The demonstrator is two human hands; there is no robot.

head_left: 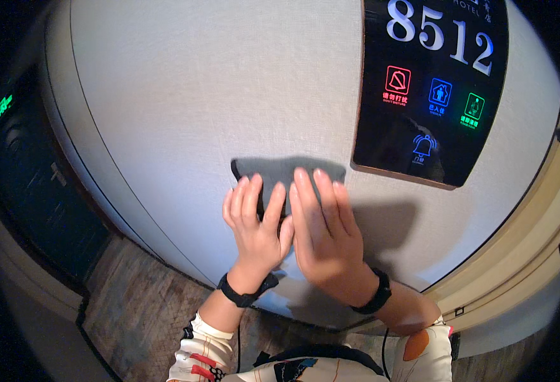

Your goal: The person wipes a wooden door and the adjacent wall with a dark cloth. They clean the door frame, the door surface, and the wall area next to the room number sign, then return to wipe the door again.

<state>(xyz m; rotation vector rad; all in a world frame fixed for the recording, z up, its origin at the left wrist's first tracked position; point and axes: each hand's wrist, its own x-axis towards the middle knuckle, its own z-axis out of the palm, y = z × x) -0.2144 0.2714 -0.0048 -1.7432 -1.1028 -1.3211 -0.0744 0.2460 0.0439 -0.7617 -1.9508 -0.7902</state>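
Note:
My left hand is laid over a flat, dark grey piece on the light textured wall, its fingers spread and pointing up. Beside it, my right hand also lies flat over that piece, fingers straight and slightly apart. The piece has a black left edge and looks like a cloth or thin sheet; its material is unclear. Both palms face the wall, so the lower part of the piece is mostly hidden. Each wrist wears a black band. Neither hand has its fingers closed around anything.
A black glossy door panel with lit icons and writing hangs at upper right. Beyond the wall's right edge runs a cream door frame. At left are a dark door and a green lit sign. Patterned flooring lies below.

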